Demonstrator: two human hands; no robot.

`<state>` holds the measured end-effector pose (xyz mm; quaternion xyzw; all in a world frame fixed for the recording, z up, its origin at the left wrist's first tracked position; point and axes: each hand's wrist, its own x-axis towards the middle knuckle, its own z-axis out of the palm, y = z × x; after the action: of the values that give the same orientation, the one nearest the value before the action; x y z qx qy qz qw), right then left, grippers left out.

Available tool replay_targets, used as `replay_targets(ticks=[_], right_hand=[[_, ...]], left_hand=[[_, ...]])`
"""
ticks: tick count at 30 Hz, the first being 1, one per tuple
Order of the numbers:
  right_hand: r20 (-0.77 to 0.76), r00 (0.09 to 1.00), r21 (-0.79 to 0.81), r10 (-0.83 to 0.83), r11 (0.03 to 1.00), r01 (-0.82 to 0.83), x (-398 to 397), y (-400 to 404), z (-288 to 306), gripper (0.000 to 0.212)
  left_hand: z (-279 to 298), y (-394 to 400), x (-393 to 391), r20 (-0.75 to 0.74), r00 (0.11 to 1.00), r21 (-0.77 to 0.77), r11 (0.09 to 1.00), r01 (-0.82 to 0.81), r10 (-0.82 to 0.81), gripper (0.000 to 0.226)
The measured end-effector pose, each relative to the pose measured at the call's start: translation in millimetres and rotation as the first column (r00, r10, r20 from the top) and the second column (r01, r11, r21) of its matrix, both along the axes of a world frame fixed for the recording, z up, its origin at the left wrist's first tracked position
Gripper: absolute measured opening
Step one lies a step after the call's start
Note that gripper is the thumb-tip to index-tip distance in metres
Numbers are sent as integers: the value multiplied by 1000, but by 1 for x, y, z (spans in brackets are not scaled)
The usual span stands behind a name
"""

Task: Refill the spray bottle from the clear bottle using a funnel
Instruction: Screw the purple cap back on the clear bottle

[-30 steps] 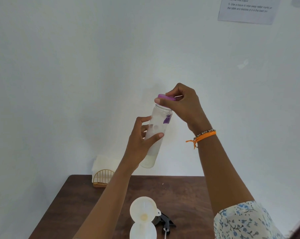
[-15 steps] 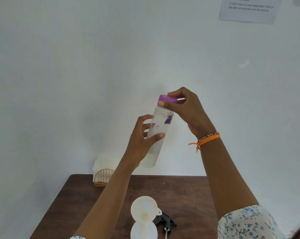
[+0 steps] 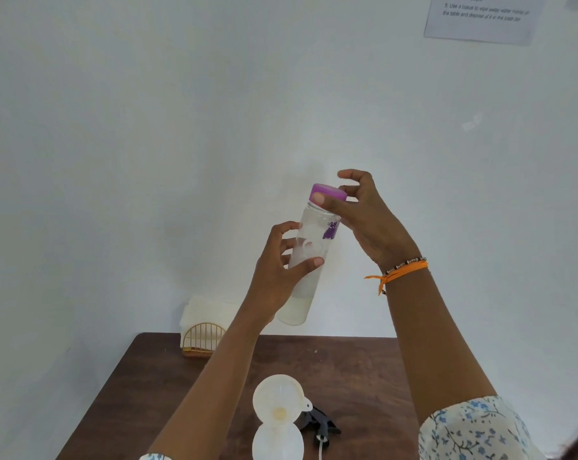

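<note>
I hold the clear bottle (image 3: 309, 257) up in front of the wall, tilted slightly, with a little pale liquid at its bottom. My left hand (image 3: 277, 277) grips its body. The purple cap (image 3: 327, 193) sits on its mouth, and my right hand (image 3: 364, 214) pinches the cap between thumb and fingers. Below, on the table, a white funnel (image 3: 277, 401) sits in the neck of the white spray bottle (image 3: 277, 443). The black spray head (image 3: 317, 426) lies just right of it.
A brown wooden table (image 3: 364, 370) stands against the white wall. At its back left is a gold wire holder with white tissues (image 3: 203, 330). A printed sheet (image 3: 483, 14) hangs on the wall at the upper right.
The bottle has stayed in place in my left hand. My right hand has shifted round the purple cap, its fingers now more spread.
</note>
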<state>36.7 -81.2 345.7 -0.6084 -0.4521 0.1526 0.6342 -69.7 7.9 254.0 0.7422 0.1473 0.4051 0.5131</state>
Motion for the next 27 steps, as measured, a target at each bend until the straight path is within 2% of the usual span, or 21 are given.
replay_targets(ticks=[2, 5, 6, 9, 12, 14, 17, 20, 24, 27], right_hand=[[-68, 994, 3, 87, 996, -87, 1, 0, -3, 58], [-244, 933, 125, 264, 963, -239, 7, -4, -2, 45], [-236, 930, 142, 282, 957, -254, 9, -5, -3, 42], [-115, 983, 76, 146, 987, -138, 8, -2, -3, 49], [-82, 996, 41, 21, 999, -17, 4, 2, -3, 65], [-96, 994, 35, 43, 999, -40, 4, 1, -4, 63], [-172, 979, 42, 108, 994, -102, 6, -2, -4, 43], [-216, 969, 90, 116, 991, -99, 10, -5, -6, 33], [-228, 970, 150, 80, 988, -46, 14, -8, -6, 27], [-232, 958, 148, 170, 979, -138, 12, -7, -8, 28]], left_hand=[[0, 0, 0, 1, 1000, -17, 1000, -1, 2, 47], [0, 2, -1, -3, 1000, -23, 1000, -7, 7, 48], [0, 3, -2, -2, 1000, -22, 1000, -8, 8, 49], [0, 3, -4, 6, 1000, -24, 1000, 1, 0, 53], [-1, 3, -3, 3, 1000, -27, 1000, 0, 0, 52], [-1, 4, -2, 11, 1000, -43, 999, -14, 15, 50], [-1, 5, -3, 12, 1000, -40, 999, -22, 22, 50], [-2, 7, -4, 14, 999, -39, 999, -36, 36, 51], [-1, 8, -6, 23, 999, -30, 999, -32, 33, 51], [0, 7, -7, 12, 1000, -21, 1000, -12, 12, 54]])
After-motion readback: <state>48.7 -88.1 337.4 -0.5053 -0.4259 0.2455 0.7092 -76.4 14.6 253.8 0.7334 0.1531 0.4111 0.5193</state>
